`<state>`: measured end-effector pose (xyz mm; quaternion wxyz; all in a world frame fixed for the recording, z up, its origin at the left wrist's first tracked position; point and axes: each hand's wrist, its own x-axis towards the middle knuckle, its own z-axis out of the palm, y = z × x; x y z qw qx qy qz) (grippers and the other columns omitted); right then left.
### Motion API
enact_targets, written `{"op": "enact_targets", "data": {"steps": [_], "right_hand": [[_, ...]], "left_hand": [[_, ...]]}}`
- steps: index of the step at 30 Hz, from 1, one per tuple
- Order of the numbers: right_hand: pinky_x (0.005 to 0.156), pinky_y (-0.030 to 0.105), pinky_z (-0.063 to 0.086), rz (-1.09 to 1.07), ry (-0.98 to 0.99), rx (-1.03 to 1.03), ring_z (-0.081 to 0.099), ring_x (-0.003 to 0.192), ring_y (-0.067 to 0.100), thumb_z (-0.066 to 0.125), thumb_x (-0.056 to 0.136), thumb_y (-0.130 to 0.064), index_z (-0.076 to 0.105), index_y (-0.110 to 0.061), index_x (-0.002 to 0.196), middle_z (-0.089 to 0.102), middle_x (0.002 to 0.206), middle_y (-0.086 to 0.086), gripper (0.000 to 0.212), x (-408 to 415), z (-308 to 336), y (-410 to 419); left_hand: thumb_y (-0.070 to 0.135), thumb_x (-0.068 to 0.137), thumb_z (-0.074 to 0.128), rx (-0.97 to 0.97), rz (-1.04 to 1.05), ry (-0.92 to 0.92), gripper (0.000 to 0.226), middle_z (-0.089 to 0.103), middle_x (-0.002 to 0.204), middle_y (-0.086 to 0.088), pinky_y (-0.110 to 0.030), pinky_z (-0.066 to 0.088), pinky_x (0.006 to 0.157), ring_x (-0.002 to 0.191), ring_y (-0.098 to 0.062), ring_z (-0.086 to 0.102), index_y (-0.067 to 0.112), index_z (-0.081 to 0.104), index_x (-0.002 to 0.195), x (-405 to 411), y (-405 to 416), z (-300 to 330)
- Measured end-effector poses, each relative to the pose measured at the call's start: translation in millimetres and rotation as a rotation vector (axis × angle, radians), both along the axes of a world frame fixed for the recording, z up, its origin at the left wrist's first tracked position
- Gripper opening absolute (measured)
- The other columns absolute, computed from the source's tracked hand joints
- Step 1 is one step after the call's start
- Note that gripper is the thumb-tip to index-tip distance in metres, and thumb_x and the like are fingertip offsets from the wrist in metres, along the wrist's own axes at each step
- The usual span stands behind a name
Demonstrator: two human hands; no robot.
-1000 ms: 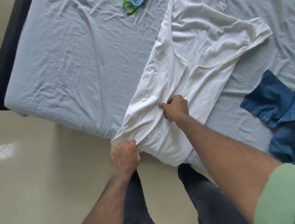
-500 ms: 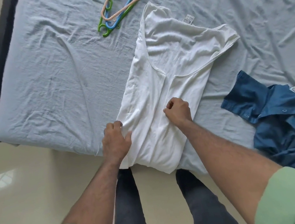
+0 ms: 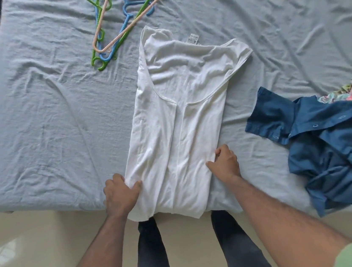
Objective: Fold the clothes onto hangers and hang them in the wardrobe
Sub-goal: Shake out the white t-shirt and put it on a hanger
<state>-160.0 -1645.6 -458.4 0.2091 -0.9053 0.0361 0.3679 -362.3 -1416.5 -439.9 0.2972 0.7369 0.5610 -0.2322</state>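
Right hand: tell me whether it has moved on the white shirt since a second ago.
Yes. The right hand has moved from the center fold of the white shirt out to its right edge, toward the blue shirt.

I see a white shirt (image 3: 175, 120) folded lengthwise on the bed sheet (image 3: 46, 118), my left hand (image 3: 120, 192) gripping its left edge, my right hand (image 3: 224, 164) gripping its right edge, coloured hangers (image 3: 117, 23) beyond it, a blue shirt (image 3: 332, 147) crumpled at right
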Motion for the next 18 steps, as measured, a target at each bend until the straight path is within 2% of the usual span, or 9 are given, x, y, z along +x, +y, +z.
{"op": "enact_targets", "data": {"steps": [4, 9, 11, 15, 18], "right_hand": [[0.076, 0.03, 0.042, -0.028, 0.001, 0.064, 0.057, 0.095, 0.02, 0.076, 0.086, -0.026, 0.044, -0.018, 0.11, 0.054, 0.101, -0.001, 0.04, 6, -1, 2], [0.088, 0.032, 0.044, -0.054, -0.119, 0.119, 0.056, 0.109, 0.028, 0.071, 0.09, -0.028, 0.052, -0.011, 0.115, 0.06, 0.115, 0.009, 0.035, 56, -9, 24], [0.086, 0.029, 0.04, -0.049, -0.136, 0.132, 0.057, 0.112, 0.029, 0.069, 0.092, -0.027, 0.054, -0.01, 0.117, 0.062, 0.119, 0.01, 0.034, 87, -11, 36], [0.094, 0.031, 0.047, -0.08, -0.131, 0.157, 0.056, 0.114, 0.026, 0.066, 0.093, -0.029, 0.053, -0.012, 0.12, 0.059, 0.117, 0.006, 0.034, 148, -14, 56], [0.091, 0.032, 0.051, -0.179, -0.126, 0.185, 0.06, 0.107, 0.023, 0.067, 0.093, -0.032, 0.053, -0.016, 0.116, 0.06, 0.115, 0.004, 0.032, 192, -19, 65]], "left_hand": [[0.051, 0.087, 0.069, 0.009, 0.044, -0.046, 0.044, 0.046, 0.107, -0.004, -0.049, 0.048, 0.089, 0.108, -0.031, 0.052, 0.018, 0.044, 0.104, 7, 3, 3], [0.049, 0.088, 0.07, 0.104, -0.239, -0.12, 0.055, 0.049, 0.122, -0.01, -0.052, 0.043, 0.095, 0.118, -0.031, 0.048, 0.015, 0.049, 0.125, 63, 16, 4], [0.047, 0.087, 0.073, 0.123, -0.299, -0.205, 0.056, 0.051, 0.126, -0.01, -0.053, 0.04, 0.099, 0.122, -0.031, 0.047, 0.016, 0.051, 0.128, 99, 20, 3], [0.041, 0.085, 0.077, -0.01, -0.258, -0.376, 0.048, 0.065, 0.115, -0.006, -0.046, 0.048, 0.096, 0.112, -0.025, 0.059, 0.017, 0.06, 0.123, 173, 14, 0], [0.038, 0.085, 0.079, -0.15, -0.214, -0.431, 0.047, 0.069, 0.108, -0.004, -0.039, 0.052, 0.09, 0.102, -0.023, 0.065, 0.015, 0.063, 0.122, 220, 0, -6]]}}
